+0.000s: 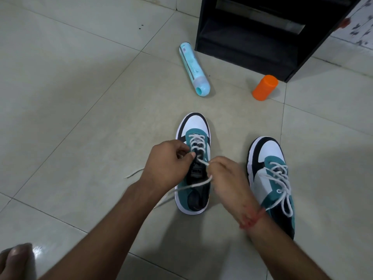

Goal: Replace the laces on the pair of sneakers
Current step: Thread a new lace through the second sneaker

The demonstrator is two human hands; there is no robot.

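A bare foot rests at the frame's lower left corner. Both hands work over the left shoe: the left hand and right hand each pinch its white lace. The laced shoe stands just beside. Open floor spreads left; a bottle, orange cap and black cabinet lie beyond.
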